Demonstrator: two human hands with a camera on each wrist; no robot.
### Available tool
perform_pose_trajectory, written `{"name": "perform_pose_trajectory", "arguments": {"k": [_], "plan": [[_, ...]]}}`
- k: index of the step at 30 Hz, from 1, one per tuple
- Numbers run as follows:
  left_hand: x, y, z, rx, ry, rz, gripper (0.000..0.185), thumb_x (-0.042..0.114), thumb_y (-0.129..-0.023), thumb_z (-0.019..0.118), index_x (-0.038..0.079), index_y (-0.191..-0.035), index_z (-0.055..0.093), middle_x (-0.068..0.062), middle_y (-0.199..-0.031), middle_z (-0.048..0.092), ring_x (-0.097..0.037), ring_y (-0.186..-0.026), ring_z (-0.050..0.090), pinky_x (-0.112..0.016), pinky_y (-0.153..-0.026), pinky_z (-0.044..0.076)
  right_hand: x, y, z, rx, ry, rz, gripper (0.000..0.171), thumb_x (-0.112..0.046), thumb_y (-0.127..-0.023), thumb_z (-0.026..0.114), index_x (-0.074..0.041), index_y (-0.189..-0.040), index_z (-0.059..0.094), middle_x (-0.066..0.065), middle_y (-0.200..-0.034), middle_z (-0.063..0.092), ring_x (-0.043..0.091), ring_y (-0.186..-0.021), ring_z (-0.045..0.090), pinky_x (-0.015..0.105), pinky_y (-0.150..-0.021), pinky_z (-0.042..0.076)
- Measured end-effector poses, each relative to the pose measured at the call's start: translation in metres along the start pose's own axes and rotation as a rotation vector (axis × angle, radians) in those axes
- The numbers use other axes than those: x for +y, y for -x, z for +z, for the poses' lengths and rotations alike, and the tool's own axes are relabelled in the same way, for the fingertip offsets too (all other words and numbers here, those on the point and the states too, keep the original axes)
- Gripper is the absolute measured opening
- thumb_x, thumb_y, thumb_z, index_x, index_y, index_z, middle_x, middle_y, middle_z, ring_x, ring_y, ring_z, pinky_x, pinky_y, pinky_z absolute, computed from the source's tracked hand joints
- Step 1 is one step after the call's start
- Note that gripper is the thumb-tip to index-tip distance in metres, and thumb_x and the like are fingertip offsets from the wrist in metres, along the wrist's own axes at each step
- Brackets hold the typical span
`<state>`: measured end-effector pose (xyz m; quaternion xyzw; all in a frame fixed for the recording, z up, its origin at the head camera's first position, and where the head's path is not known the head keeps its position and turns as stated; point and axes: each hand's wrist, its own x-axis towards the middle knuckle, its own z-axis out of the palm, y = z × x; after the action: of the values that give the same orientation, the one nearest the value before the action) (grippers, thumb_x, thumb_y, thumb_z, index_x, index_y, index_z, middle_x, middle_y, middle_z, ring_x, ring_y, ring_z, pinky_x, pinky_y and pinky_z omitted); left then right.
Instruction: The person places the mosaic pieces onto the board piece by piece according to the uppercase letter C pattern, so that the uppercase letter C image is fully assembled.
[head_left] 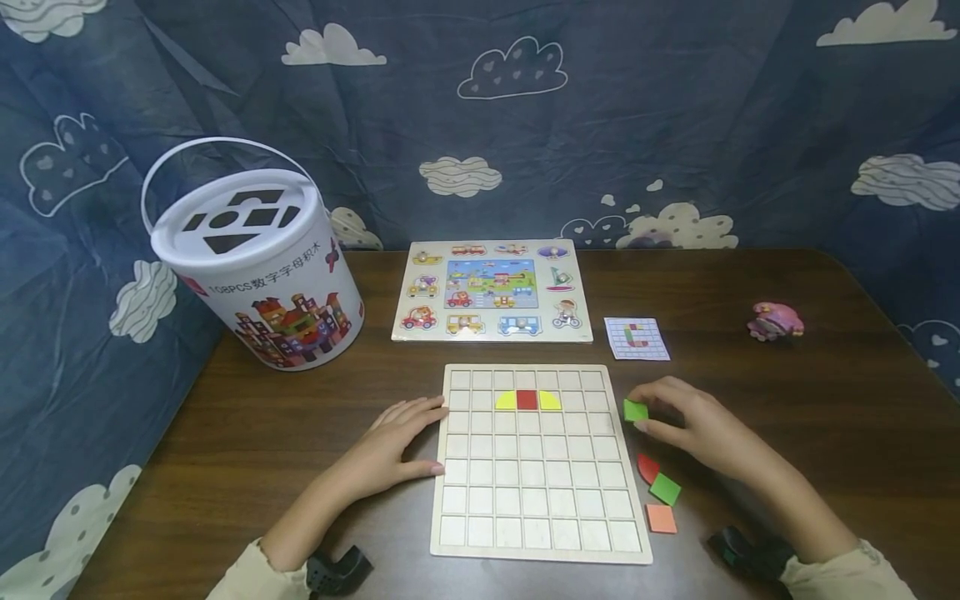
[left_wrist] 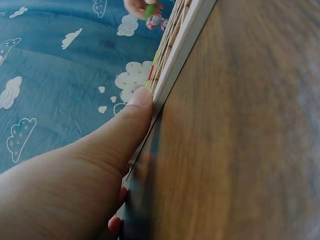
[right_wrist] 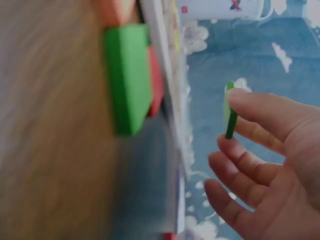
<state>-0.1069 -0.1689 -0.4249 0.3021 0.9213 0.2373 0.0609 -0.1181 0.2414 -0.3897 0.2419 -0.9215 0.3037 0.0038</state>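
From the head camera, a wooden grid board [head_left: 536, 467] is seen lying flat on the brown table [head_left: 787, 433]. The left hand [head_left: 397, 442] is laid against the board's left edge with fingers stretched out and relaxed — nothing is gripped. Just off the board's right edge, a green square tile [head_left: 635, 409] is pinched between thumb and fingertips of the right hand [head_left: 690, 425]. In the board's second row, a red square [head_left: 527, 400] is set between two yellow quarter-round pieces [head_left: 506, 401]. Near the right hand, beside the board's right edge, a red curved piece [head_left: 647, 467], a second green tile [head_left: 664, 489] and an orange tile [head_left: 661, 518] are laid on the table. Further back a vehicle puzzle [head_left: 491, 292], a white bucket [head_left: 258, 267], a pattern card [head_left: 636, 338] and a pink toy [head_left: 775, 321] are seen.

From the left wrist, the thumb of the left hand [left_wrist: 85, 175] is shown pressed flat along the edge of the grid board [left_wrist: 175, 60]; the other fingers are mostly hidden.

From the right wrist, the green square tile [right_wrist: 229, 112] is seen edge-on, held at the fingertips of the right hand [right_wrist: 270, 165] — the remaining fingers are loosely curled. The second green tile [right_wrist: 127, 80] is seen blurred and close on the table.
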Motion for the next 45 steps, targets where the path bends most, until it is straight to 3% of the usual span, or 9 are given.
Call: {"name": "perform_pose_trajectory", "arguments": {"k": [3,5,11,14,22,26,32,38,45], "plan": [[0.0,0.0,0.0,0.003,0.0,-0.002,0.073,0.056,-0.079,0.056,0.018,-0.138,0.037,0.001,-0.144,0.028,-0.02,-0.132,0.021,-0.038,-0.107,0.009,-0.011,-0.004,-0.003,0.024,-0.015,0.0,0.027,-0.019,-0.079,0.07,-0.014,-0.105,0.062,-0.004,-0.1,0.057,0.017,-0.092,0.054,0.041,-0.077,0.048],[0.0,0.0,-0.001,0.005,0.0,-0.002,0.073,0.056,-0.079,0.056,0.018,-0.138,0.036,0.001,-0.144,0.028,-0.02,-0.132,0.021,-0.038,-0.107,0.009,-0.018,-0.006,-0.005,0.052,-0.015,-0.02,0.028,-0.018,-0.078,0.071,-0.015,-0.104,0.062,-0.006,-0.101,0.057,0.015,-0.093,0.054,0.035,-0.078,0.049],[0.0,0.0,0.0,0.005,-0.001,-0.003,0.074,0.058,-0.078,0.055,0.019,-0.138,0.036,0.002,-0.144,0.027,-0.02,-0.132,0.02,-0.038,-0.107,0.009,-0.047,-0.02,-0.006,0.152,-0.052,-0.17,0.034,-0.008,-0.073,0.074,-0.012,-0.105,0.063,-0.006,-0.102,0.059,0.012,-0.094,0.053,0.017,-0.081,0.044],[0.0,0.0,0.001,0.002,0.001,-0.004,0.074,0.059,-0.078,0.054,0.019,-0.138,0.036,0.002,-0.145,0.027,-0.02,-0.132,0.02,-0.038,-0.107,0.008,-0.063,-0.03,-0.003,0.163,-0.102,-0.201,0.034,-0.008,-0.075,0.072,-0.011,-0.107,0.062,-0.007,-0.103,0.059,0.012,-0.095,0.054,0.022,-0.081,0.045],[-0.001,0.0,0.001,0.003,0.003,0.0,0.074,0.057,-0.079,0.055,0.018,-0.138,0.036,0.002,-0.144,0.027,-0.02,-0.132,0.02,-0.039,-0.107,0.009,-0.094,-0.052,0.026,0.166,-0.214,-0.163,0.034,-0.014,-0.077,0.072,-0.013,-0.109,0.061,-0.01,-0.104,0.056,0.009,-0.093,0.051,0.035,-0.079,0.048],[-0.001,0.0,0.001,0.009,0.004,0.007,0.073,0.056,-0.079,0.056,0.018,-0.138,0.036,0.001,-0.144,0.028,-0.02,-0.132,0.02,-0.039,-0.107,0.009,-0.093,-0.06,0.049,0.117,-0.255,-0.154,0.031,-0.014,-0.078,0.071,-0.013,-0.107,0.062,-0.009,-0.099,0.056,0.014,-0.088,0.053,0.036,-0.076,0.048],[-0.002,0.001,0.001,0.012,-0.007,0.021,0.073,0.056,-0.079,0.056,0.017,-0.138,0.036,0.001,-0.144,0.028,-0.02,-0.132,0.02,-0.038,-0.108,0.009,-0.078,-0.066,0.07,-0.032,-0.268,-0.105,0.026,-0.015,-0.079,0.07,-0.011,-0.103,0.062,-0.008,-0.092,0.056,0.015,-0.082,0.053,0.027,-0.074,0.049],[-0.002,0.0,0.001,0.01,-0.005,0.019,0.074,0.057,-0.079,0.055,0.017,-0.138,0.036,0.0,-0.144,0.028,-0.02,-0.132,0.02,-0.039,-0.107,0.009,-0.069,-0.068,0.08,-0.113,-0.187,-0.079,0.025,-0.02,-0.077,0.072,-0.014,-0.099,0.062,-0.009,-0.092,0.055,0.01,-0.082,0.051,0.024,-0.073,0.046],[-0.001,0.0,0.0,0.004,0.002,0.006,0.074,0.057,-0.078,0.055,0.018,-0.138,0.036,0.001,-0.145,0.027,-0.02,-0.132,0.02,-0.038,-0.107,0.009,-0.068,-0.071,0.085,-0.13,-0.079,-0.156,0.026,-0.024,-0.076,0.072,-0.013,-0.098,0.063,-0.008,-0.093,0.054,0.008,-0.079,0.047,0.023,-0.071,0.044]]}}
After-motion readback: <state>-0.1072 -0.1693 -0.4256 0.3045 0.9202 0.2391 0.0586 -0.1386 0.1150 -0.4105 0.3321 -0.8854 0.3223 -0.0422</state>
